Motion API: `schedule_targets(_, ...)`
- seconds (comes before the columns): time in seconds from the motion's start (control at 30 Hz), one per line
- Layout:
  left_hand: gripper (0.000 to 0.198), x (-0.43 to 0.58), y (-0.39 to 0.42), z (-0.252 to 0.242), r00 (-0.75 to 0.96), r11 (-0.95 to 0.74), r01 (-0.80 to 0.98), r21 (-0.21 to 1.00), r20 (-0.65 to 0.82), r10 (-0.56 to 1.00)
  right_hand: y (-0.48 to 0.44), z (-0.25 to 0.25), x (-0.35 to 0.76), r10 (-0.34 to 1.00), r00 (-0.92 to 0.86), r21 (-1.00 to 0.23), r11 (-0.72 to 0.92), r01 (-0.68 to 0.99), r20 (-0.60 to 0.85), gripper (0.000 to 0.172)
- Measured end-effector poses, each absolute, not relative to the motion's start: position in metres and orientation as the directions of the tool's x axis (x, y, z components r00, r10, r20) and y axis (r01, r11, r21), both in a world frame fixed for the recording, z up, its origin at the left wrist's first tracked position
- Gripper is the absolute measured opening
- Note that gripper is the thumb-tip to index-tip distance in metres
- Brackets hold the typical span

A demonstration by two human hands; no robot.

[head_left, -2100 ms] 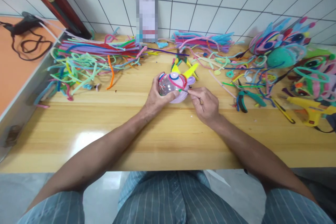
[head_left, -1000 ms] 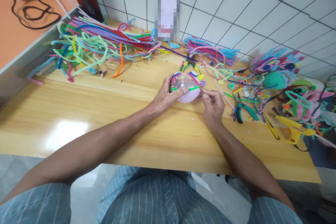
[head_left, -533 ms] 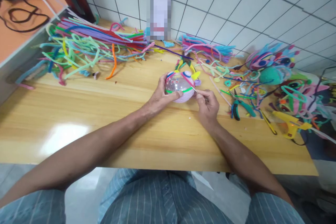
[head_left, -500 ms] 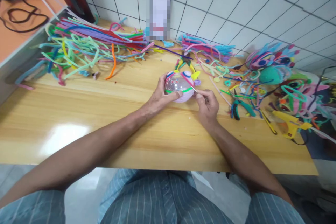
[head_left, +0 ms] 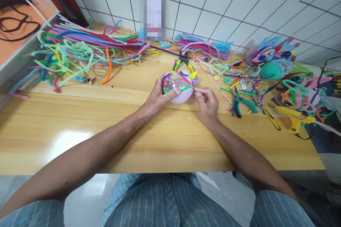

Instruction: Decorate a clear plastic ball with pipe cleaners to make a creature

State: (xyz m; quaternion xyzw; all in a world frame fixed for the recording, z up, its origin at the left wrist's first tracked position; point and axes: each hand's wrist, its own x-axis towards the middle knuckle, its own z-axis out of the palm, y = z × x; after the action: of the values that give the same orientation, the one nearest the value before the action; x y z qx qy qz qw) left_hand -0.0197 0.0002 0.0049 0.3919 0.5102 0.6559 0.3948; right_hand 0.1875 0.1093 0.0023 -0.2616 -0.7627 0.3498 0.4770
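Head view: we record a ball point(head_left: 177, 87) resting low on the wooden table point(head_left: 133, 131), near the middle of its width. The left hand point(head_left: 157, 100) cups the ball from its near-left side, thumb pressed on the green band that runs round the middle. The right hand point(head_left: 206, 103), just right of the ball, has its fingers pinched together on a thin metal tool point(head_left: 195, 89) whose tip meets the ball's right flank. We cannot tell what kind of tool it is. In our judgement the work is partly done. The lower half of the ball is covered in lilac, the green band is in place, and pink, blue and yellow trim sits on the far top. The upper near face shows clear and uncovered. The table is pale varnished wood with a glare patch to the near left of the ball. Far left of the ball lies a large heap of pipe cleaners point(head_left: 80, 48). Directly behind it lie yellow-handled pliers point(head_left: 182, 64). To the right of the ball are green-handled pliers point(head_left: 241, 103), and further right a yellow glue gun point(head_left: 293, 120). Finished fuzzy figures point(head_left: 269, 58) are at the far right. A white tiled wall point(head_left: 213, 3) stands behind the ball.
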Motion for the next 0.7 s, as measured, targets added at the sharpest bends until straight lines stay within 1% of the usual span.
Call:
schedule_targets(0.13,0.09,-0.0192,-0.0011,0.0077,-0.392,-0.173,-0.108,0.979,0.118,0.912,0.1081,0.0023,0.1872,0.707,-0.406,-0.768,0.64,0.021,0.579,0.028)
schedule_targets(0.33,0.102,-0.0145,-0.0029,0.0084,-0.455,-0.178,-0.085,0.98,0.121,0.882,0.105,0.0049,0.1883,0.639,-0.45,-0.706,0.707,0.024,0.624,0.023)
schedule_targets(0.43,0.105,-0.0133,-0.0022,0.0056,-0.489,-0.158,-0.07,0.985,0.104,0.866,0.1045,0.0055,0.1887,0.623,-0.46,-0.689,0.724,0.035,0.632,0.024)
schedule_targets(0.57,0.105,-0.0132,-0.0007,0.0037,-0.514,-0.155,-0.076,0.985,0.094,0.853,0.104,0.0049,0.1894,0.646,-0.467,-0.7,0.71,0.077,0.604,0.031)
schedule_targets(0.7,0.104,-0.0135,-0.0009,0.0066,-0.521,-0.141,-0.084,0.986,0.078,0.85,0.1041,0.0041,0.1903,0.654,-0.469,-0.72,0.692,0.053,0.593,0.029)
